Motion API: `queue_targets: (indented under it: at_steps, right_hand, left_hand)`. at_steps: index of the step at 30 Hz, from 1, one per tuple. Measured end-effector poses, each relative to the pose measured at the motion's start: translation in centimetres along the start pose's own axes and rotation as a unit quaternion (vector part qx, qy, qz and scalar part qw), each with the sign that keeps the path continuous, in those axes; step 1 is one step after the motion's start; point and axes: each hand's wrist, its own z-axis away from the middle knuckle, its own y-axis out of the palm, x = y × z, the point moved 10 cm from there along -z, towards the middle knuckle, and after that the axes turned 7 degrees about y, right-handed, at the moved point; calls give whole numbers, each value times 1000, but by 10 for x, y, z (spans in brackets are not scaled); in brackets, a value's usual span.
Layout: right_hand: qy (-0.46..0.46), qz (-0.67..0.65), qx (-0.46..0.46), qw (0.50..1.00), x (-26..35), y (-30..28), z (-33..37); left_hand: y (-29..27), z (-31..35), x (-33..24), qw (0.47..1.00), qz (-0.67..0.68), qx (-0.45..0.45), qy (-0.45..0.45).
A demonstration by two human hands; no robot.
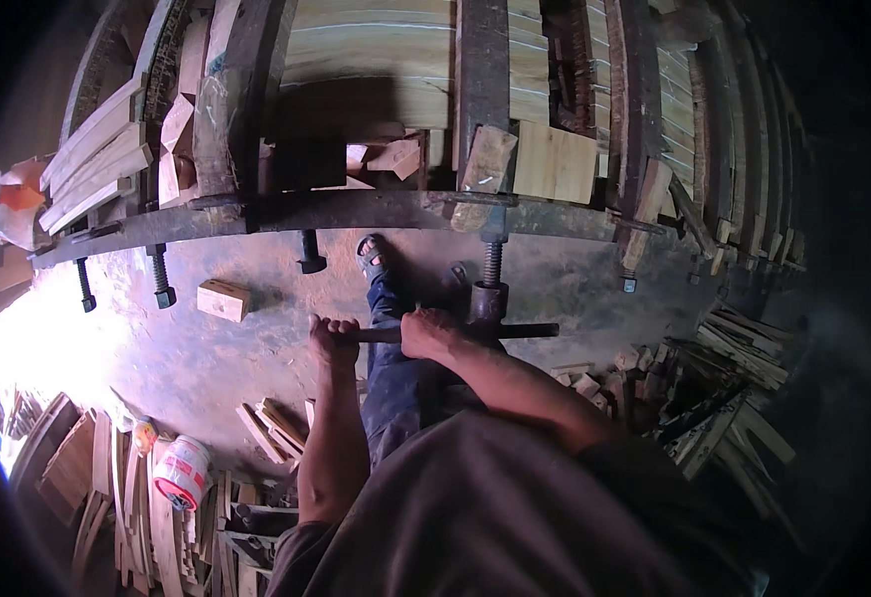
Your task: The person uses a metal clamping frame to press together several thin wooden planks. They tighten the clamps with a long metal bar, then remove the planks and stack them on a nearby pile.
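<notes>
Both my hands are closed around the bar of a T-handle socket wrench (pixel 535 330). My left hand (pixel 334 338) grips the bar's left end. Closer to the socket, my right hand (pixel 429 332) wraps the same bar from above. The wrench's round socket (pixel 489 302) fits over the end of a threaded clamp screw (pixel 493 261). That screw runs into a dark metal clamp beam (pixel 481 90), where a wood block (pixel 488 161) stands against it. Pale boards (pixel 371 50) with white lines lie under the beams.
A long metal rail (pixel 346 211) crosses ahead, with other clamp bolts (pixel 160 279) sticking out toward me. On the floor lies a wood block (pixel 223 299). Scrap wood (pixel 744 348) is piled at right, and more strips stand at lower left beside a white-and-red bucket (pixel 183 472).
</notes>
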Motion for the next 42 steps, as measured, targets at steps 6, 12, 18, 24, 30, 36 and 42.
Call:
queue_targets:
  at_steps: [6,12,18,24,30,36,42]
  right_hand:
    - [-7,-16,94,995,8,-11,6]
    - [-73,-27,133,988,36,6,-17]
    - [-198,0,106,975,36,16,-2]
    - [-314,-59,13,948,32,-24,60]
    - [-458,-172,-35,871,5,-55,143]
    - [-541,-237,-91,802,-10,-72,150]
    - [-517,-153,39,841,-47,-96,214]
  left_hand:
    - [18,20,-10,1000,11,11,2]
    - [11,8,-7,1000,1,-8,18]
    - [13,18,-18,995,-4,66,74]
    - [64,131,-50,967,-74,45,239]
    - [99,286,-39,880,-91,95,457]
    - [147,353,11,827,-148,166,517]
    - [117,358,16,851,-118,209,467]
